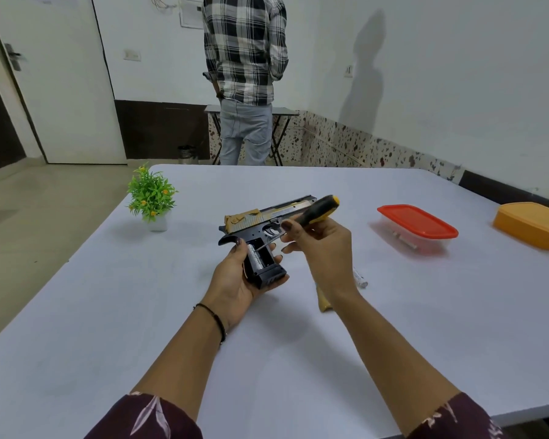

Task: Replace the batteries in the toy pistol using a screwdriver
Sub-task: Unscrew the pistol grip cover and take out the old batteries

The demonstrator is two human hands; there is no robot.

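Note:
A black and gold toy pistol [260, 221] is held above the table, barrel pointing far right. My left hand [235, 280] grips its handle from below. The handle's side is open and a silver battery [256, 257] lies in the compartment. My right hand [317, 245] grips a screwdriver [317, 210] with a black and yellow handle; its metal tip reaches down to the top of the battery. A loose battery [360, 278] lies on the table to the right of my right wrist. A tan piece [324, 301], partly hidden by my right forearm, lies beside it.
A clear box with a red lid [417, 224] and an orange box [533, 224] stand at the right on the white table [140, 312]. A small potted plant [151, 198] stands at far left. A person in a checked shirt [244, 49] stands beyond the table, back turned.

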